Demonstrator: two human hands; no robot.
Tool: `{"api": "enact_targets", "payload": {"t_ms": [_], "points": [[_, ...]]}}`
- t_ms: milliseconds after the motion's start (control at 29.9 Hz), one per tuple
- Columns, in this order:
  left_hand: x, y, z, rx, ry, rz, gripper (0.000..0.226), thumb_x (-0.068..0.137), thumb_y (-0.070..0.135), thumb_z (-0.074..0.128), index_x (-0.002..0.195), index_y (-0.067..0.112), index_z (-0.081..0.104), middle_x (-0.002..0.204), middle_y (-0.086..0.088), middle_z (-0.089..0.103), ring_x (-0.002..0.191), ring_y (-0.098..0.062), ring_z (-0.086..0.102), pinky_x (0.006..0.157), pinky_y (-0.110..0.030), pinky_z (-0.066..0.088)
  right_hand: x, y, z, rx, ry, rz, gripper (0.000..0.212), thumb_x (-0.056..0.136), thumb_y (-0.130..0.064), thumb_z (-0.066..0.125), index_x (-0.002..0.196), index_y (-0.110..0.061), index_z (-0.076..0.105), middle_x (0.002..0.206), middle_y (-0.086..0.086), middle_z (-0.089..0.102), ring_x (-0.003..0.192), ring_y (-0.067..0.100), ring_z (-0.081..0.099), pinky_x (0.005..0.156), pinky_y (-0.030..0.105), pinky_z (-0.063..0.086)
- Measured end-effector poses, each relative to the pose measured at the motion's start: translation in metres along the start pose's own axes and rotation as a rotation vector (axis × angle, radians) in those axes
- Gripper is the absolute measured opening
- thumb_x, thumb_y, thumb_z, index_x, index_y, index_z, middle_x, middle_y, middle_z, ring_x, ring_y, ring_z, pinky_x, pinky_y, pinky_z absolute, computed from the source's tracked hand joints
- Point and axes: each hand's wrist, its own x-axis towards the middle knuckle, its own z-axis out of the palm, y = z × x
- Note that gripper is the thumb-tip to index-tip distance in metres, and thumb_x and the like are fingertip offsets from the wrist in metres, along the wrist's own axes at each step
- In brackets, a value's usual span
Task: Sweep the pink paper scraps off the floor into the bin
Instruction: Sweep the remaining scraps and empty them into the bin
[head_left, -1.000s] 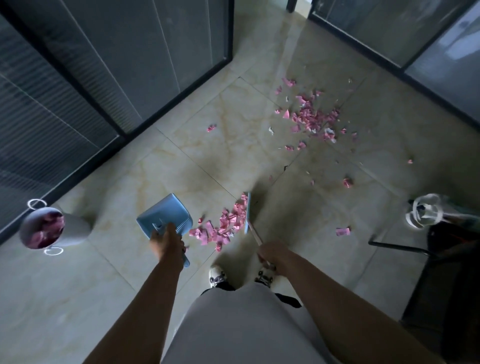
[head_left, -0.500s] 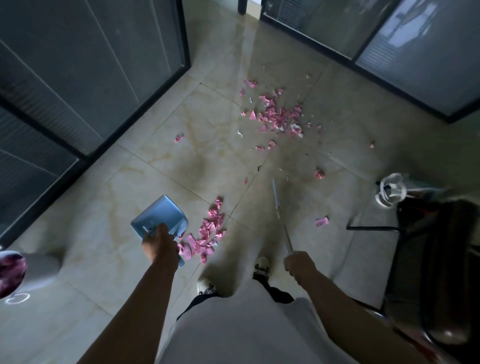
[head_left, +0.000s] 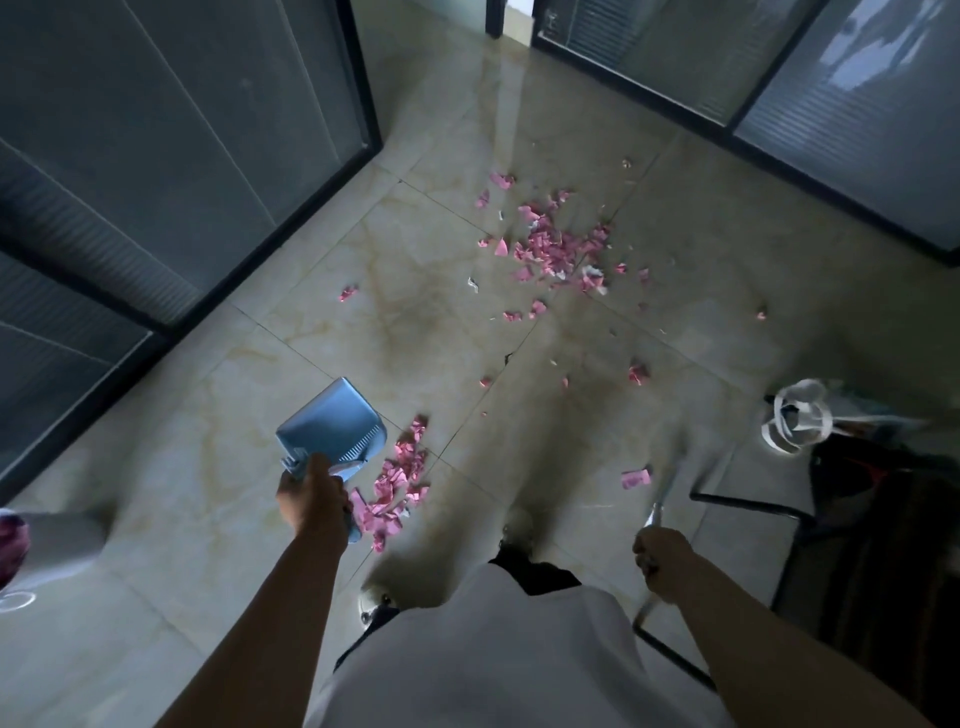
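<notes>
Left hand (head_left: 311, 499): grips the blue dustpan (head_left: 332, 428), tilted above the floor.
Right hand (head_left: 662, 564): wrapped round the blurred broom handle (head_left: 655, 506).
Near pile (head_left: 397, 486): pink scraps heaped just beside the dustpan, not yet in it.
Far pile (head_left: 553, 244): bigger, well apart, with strays around it.
Bin (head_left: 31, 548): left edge, some pink inside.
Progress: likely under half done.

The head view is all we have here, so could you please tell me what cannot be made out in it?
- Broom: motion-blurred; its head cannot be made out.
- Grey bin: cut off by the left edge.
- Handle of the blue plastic dustpan: covered by the left hand.
- Right hand: dim, grip unclear.
</notes>
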Motion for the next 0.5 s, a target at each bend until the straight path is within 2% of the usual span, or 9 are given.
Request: {"api": "enact_targets", "payload": {"t_ms": [100, 201, 268, 368, 435, 502], "points": [[-0.018, 0.002, 0.029, -0.084, 0.047, -0.034, 0.012, 0.081, 0.008, 0.048, 0.075, 0.015, 0.041, 0.057, -0.008, 0.035, 0.027, -0.009, 0.028, 0.036, -0.013, 0.024, 0.0, -0.045, -0.013, 0.023, -0.075, 0.027, 0.029, 0.09, 0.003, 0.04, 0.064, -0.01, 0.037, 0.044, 0.006, 0.029, 0.023, 0.011, 0.023, 0.032, 0.008, 0.021], [-0.034, 0.0, 0.049, -0.121, 0.089, -0.065, 0.014, 0.079, 0.008, 0.047, 0.071, 0.016, 0.039, 0.054, -0.007, 0.033, 0.028, -0.01, 0.026, 0.036, -0.015, 0.024, -0.001, -0.099, -0.012, 0.039, -0.122, -0.01, 0.04, 0.091, 0.002, 0.037, 0.059, -0.017, 0.024, 0.033, 0.0, 0.023, 0.022, 0.01, 0.019, 0.03, 0.009, 0.016], [-0.037, -0.002, 0.049, -0.123, 0.112, -0.076, 0.013, 0.079, 0.009, 0.047, 0.071, 0.016, 0.04, 0.052, -0.005, 0.034, 0.029, -0.01, 0.027, 0.037, -0.016, 0.025, -0.001, -0.12, -0.002, -0.008, -0.156, -0.055, 0.039, 0.092, 0.001, 0.036, 0.059, -0.016, 0.024, 0.041, 0.001, 0.023, 0.026, 0.011, 0.02, 0.03, 0.01, 0.015], [-0.039, -0.003, 0.039, -0.162, 0.148, -0.092, 0.007, 0.078, 0.01, 0.05, 0.075, 0.013, 0.044, 0.049, -0.003, 0.038, 0.029, -0.011, 0.029, 0.037, -0.016, 0.026, -0.002, -0.139, 0.021, -0.057, -0.18, -0.081, 0.037, 0.094, -0.002, 0.036, 0.058, -0.011, 0.032, 0.043, 0.005, 0.029, 0.017, 0.01, 0.023, 0.03, 0.007, 0.018], [-0.038, -0.005, 0.03, -0.176, 0.178, -0.1, 0.011, 0.078, 0.01, 0.05, 0.07, 0.014, 0.044, 0.044, 0.0, 0.039, 0.028, -0.011, 0.03, 0.037, -0.016, 0.027, -0.006, -0.147, 0.038, -0.133, -0.198, -0.112, 0.038, 0.095, -0.004, 0.035, 0.058, -0.011, 0.036, 0.048, 0.006, 0.033, 0.016, 0.009, 0.025, 0.03, 0.007, 0.021], [-0.039, -0.007, 0.018, -0.19, 0.209, -0.121, 0.014, 0.079, 0.012, 0.05, 0.067, 0.015, 0.044, 0.045, -0.001, 0.039, 0.028, -0.01, 0.03, 0.037, -0.016, 0.027, -0.01, -0.151, 0.053, -0.262, -0.186, -0.16, 0.037, 0.091, -0.001, 0.035, 0.054, -0.01, 0.035, 0.038, 0.006, 0.033, 0.019, 0.013, 0.027, 0.031, 0.01, 0.022]]}}
